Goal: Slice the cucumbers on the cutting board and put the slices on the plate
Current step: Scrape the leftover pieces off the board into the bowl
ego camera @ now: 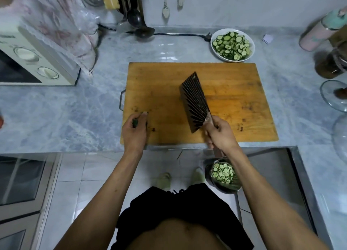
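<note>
Between the left hand and right hand, bare cutting board lies open. The cleaver slants forward from the right hand. Beyond it, open counter leads to the plate of slices. A toaster oven blocks the far left.

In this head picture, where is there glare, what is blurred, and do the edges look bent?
Head view: bright glare patches lie on the marble counter behind the cutting board; the cleaver in the right hand is smeared into a fan of repeated blade edges, which is motion blur; the wide-angle lens bows the counter front and the microwave near the frame edges; the plate of cucumber slices stays sharp.
</note>
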Motion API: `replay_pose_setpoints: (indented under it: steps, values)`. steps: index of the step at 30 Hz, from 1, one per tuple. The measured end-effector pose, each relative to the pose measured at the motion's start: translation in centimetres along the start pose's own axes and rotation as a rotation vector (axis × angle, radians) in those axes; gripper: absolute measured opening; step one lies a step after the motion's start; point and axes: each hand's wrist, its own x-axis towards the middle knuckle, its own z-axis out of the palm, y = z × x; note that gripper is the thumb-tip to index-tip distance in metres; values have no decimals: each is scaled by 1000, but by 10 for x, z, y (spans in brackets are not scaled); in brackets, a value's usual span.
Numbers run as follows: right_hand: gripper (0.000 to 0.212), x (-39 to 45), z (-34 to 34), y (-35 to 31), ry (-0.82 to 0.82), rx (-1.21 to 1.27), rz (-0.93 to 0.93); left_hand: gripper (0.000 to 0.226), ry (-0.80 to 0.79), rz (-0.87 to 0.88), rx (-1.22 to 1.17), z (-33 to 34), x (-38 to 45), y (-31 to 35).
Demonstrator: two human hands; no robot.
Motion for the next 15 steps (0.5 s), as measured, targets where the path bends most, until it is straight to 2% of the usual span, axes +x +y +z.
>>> replay_pose_setpoints:
  steps: [4,10,12,15]
  values:
    - [22,-6,-14,-4,-63,-20,-16,21,-39,58,1,19,-4,3]
    - [21,-9,18,-6,-226,-48,-64,22,-117,110,-21,50,-10,7]
    - [21,-7,9,2,-212,-43,-32,20,-142,132,-2,58,-10,9]
    - [17,-10,-25,17,-94,30,32,17,-164,106,11,66,-9,10]
